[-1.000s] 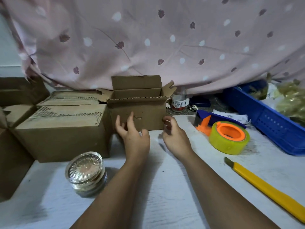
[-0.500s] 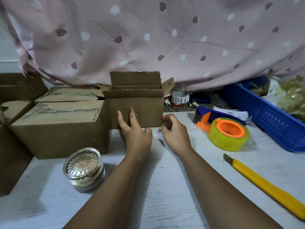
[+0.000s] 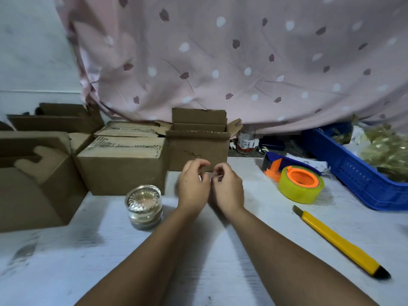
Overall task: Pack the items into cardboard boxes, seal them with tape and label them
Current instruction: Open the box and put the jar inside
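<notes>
Both hands have come back off the front wall of the small open-topped brown cardboard box point(image 3: 198, 151) and met just in front of it. Left hand point(image 3: 194, 186) and right hand point(image 3: 228, 188) are almost touching, fingers curled inward, thumb tips near index tips. The view is blurred there, so I cannot tell whether either one pinches anything.

The box stands upright at the back of the white table point(image 3: 66, 261), flaps up, against the pink leaf-print curtain point(image 3: 220, 62). A closed brown cardboard box point(image 3: 123, 168) sits touching its left side. The round clear glass jar with ribbed lid point(image 3: 144, 202) stands left of the left wrist. The yellow-green tape roll on an orange-and-blue dispenser point(image 3: 300, 186) lies to the right, with the yellow utility knife point(image 3: 337, 241) nearer the camera and a blue plastic crate point(image 3: 357, 175) at far right.
</notes>
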